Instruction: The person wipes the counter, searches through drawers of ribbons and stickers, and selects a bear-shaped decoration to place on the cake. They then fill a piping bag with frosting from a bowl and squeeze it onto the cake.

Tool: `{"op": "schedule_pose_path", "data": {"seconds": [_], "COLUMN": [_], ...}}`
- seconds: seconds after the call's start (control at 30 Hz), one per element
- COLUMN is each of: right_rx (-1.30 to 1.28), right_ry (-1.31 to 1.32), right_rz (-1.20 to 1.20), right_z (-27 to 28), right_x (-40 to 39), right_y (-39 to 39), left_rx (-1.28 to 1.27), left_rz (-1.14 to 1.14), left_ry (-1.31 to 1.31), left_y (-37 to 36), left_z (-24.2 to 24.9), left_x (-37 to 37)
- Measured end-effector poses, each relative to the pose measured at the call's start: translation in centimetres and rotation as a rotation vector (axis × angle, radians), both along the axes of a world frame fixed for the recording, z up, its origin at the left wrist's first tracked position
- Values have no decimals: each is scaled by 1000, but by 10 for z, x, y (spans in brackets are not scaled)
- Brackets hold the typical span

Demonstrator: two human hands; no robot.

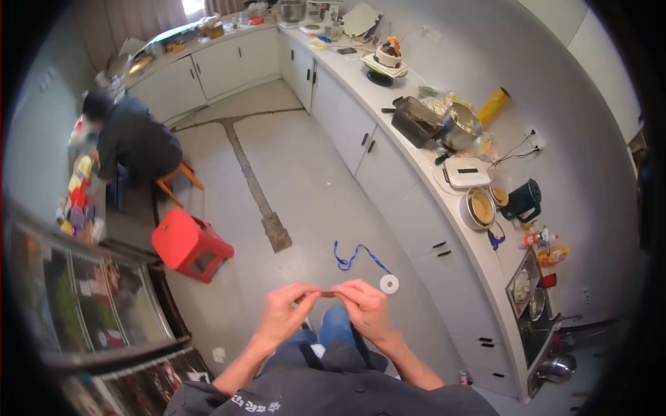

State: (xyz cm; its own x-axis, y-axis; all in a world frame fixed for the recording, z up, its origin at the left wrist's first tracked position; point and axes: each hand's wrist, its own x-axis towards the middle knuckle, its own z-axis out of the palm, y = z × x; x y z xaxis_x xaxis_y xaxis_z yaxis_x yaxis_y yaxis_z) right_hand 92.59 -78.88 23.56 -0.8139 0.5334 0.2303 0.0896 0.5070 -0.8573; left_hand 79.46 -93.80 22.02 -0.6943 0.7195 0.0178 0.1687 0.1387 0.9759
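Before my lap, both hands come together on a short, thin reddish-brown strip. My left hand pinches its left end between thumb and fingers. The right end is pinched by my right hand. What kind of strip it is I cannot make out. Beyond my right hand, a white spool appears against the grey floor, with a curling blue ribbon running up and left from it.
A red plastic stool stands left, by a glass-fronted cabinet. Farther back, a person sits on a wooden stool. Along the right, a white counter carries a decorated cake, pans, a dark green kettle and a sink.
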Motion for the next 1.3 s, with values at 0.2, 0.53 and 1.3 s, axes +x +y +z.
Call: {"op": "schedule_pose_path", "data": {"seconds": [0.2,0.53,1.3], "right_rx": [32,86,-312], "right_ry": [7,37,-123], "right_rz": [-6,141,-553], "right_z": [-22,0,-14], "right_x": [-138,-386,-751], "right_y": [120,351,729], "left_rx": [36,-19,-90], "left_rz": [78,237,-410], "left_ry": [21,96,-266], "left_y": [118,332,805], "left_z": [-22,-2,-27], "left_x": [-122,-347,-792]}}
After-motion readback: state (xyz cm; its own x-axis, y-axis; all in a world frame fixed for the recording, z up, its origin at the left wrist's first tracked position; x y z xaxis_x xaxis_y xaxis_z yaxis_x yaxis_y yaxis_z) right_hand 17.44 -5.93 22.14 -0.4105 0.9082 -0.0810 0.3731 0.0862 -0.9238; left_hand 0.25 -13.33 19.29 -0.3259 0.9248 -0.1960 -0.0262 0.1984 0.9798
